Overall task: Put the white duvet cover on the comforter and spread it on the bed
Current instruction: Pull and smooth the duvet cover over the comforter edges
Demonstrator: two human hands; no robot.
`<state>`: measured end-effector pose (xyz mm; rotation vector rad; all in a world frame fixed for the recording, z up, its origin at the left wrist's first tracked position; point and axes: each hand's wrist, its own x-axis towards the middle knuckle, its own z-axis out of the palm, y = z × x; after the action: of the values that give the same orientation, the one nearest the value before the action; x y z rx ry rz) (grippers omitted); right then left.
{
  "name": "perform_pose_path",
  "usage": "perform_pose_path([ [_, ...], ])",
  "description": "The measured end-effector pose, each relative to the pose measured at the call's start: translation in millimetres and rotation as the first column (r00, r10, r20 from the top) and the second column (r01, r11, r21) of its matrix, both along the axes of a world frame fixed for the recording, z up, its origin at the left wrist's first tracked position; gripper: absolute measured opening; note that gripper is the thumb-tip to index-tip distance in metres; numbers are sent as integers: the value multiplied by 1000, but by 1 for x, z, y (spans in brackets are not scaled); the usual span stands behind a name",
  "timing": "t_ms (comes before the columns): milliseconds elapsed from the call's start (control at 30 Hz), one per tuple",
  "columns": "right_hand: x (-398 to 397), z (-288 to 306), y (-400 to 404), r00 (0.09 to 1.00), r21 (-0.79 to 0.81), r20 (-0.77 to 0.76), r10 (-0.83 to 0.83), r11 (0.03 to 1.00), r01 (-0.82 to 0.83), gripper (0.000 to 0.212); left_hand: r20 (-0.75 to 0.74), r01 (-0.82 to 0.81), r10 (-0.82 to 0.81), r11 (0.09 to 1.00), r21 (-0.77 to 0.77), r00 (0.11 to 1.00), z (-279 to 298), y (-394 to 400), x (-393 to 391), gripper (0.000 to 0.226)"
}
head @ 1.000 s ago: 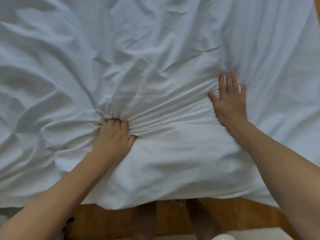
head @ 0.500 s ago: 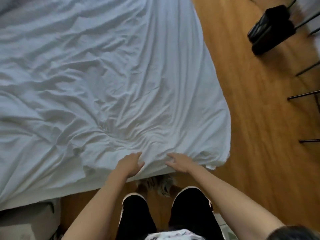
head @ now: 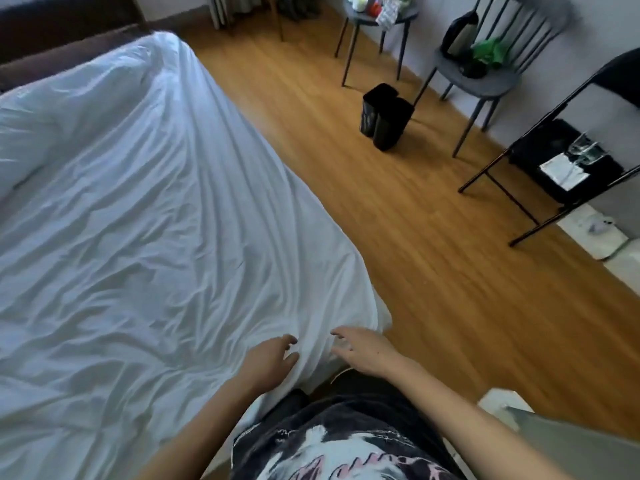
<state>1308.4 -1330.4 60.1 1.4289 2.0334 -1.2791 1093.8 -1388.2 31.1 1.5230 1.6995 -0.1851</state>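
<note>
The white duvet cover with the comforter inside (head: 145, 237) lies spread and wrinkled over the bed, reaching the dark headboard at the far left. Its near right corner hangs over the bed's edge just in front of me. My left hand (head: 270, 362) hovers at that corner with fingers loosely curled, holding nothing. My right hand (head: 363, 348) is a little to the right, fingers spread and relaxed above the corner's hanging edge. Whether either hand touches the fabric I cannot tell.
Wooden floor (head: 433, 271) runs along the bed's right side. A black bin (head: 386, 116) stands on it. A grey chair (head: 485, 64), a small round table (head: 377, 15) and a black folding rack (head: 561, 161) line the right wall.
Both hands have let go of the duvet's edge and opened. The view has lifted and swung right, now showing the bed's length and the room.
</note>
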Motion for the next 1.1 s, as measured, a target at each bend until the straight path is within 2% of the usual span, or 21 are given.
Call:
perform_pose_path([
  [100, 38, 4, 25, 1000, 52, 23, 21, 998, -22, 50, -44, 103, -102, 994, 34, 994, 14, 38, 24, 40],
  [300, 128, -11, 106, 1000, 80, -5, -6, 997, 6, 49, -39, 102, -101, 994, 23, 994, 4, 118, 113, 40],
  [467, 234, -19, 196, 994, 99, 34, 100, 990, -103, 47, -55, 61, -60, 998, 28, 997, -13, 194, 223, 41],
  [633, 310, -7, 277, 968, 120, 116, 221, 965, -234, 46, -60, 66, -63, 997, 49, 996, 3, 261, 313, 42],
  [733, 326, -9, 323, 943, 102, 147, 299, 944, -315, 45, -55, 36, -34, 999, 38, 998, 3, 295, 339, 43],
  [833, 325, -13, 363, 931, 41, 160, 327, 940, -338, 46, -73, 87, -89, 996, -30, 993, 0, 326, 348, 42],
  [1100, 280, -29, 501, 887, -58, 189, 421, 907, -418, 47, -29, 43, -48, 989, -142, 998, -31, 448, 295, 38],
])
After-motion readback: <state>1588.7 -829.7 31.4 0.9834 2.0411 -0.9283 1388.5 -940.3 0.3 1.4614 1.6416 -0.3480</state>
